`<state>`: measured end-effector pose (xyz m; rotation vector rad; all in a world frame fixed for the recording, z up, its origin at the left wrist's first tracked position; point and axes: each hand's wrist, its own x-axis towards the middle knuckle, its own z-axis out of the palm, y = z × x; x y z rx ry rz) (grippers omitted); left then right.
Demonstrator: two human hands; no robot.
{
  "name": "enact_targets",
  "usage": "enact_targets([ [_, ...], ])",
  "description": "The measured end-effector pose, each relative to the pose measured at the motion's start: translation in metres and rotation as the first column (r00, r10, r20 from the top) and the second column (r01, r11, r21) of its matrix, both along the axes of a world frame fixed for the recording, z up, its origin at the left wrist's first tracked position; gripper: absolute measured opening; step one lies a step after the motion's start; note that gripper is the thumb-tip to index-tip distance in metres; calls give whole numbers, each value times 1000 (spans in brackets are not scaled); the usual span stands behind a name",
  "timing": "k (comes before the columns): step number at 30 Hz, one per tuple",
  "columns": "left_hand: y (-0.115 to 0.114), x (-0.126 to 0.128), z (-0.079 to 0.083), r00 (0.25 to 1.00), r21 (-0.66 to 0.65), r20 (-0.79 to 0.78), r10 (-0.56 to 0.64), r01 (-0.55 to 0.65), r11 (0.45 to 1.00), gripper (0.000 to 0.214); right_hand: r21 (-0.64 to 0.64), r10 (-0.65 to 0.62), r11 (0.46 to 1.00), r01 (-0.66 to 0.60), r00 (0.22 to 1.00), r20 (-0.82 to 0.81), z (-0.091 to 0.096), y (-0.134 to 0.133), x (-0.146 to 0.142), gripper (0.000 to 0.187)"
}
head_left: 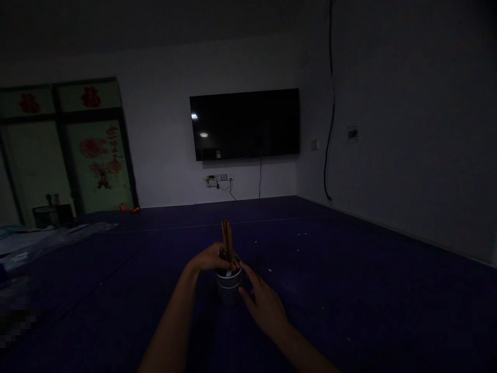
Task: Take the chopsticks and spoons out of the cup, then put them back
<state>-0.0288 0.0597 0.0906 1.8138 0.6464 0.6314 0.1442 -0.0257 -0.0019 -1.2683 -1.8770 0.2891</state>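
Cup [229, 287], one, pale, no label legible in the dim light, near centre between your hands, brown sticks [227, 238] upright in it, count unclear, your left hand [213, 257] closed on them at the rim, your right hand [264, 303] clasping the cup's right side, red characters [101, 155] on the far-left door unreadable, one television [244, 124] on the far wall.

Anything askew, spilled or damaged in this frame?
Nothing looks spilled or broken. The small grey cup stands upright on the dark blue floor between the left hand and right hand, thin brown sticks upright in it. A crumpled pale sheet lies far left.
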Motion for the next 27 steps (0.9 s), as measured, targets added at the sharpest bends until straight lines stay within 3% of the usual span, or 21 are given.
enact_targets([
  [17,2,-8,0,977,129,-213,-3,31,991,25,28,9,1000,-9,1000,8,-3,1,1,54],
  [27,4,-10,-3,982,70,-188,0,14,997,26,14,7,1000,-7,1000,4,-2,1,1,57],
])
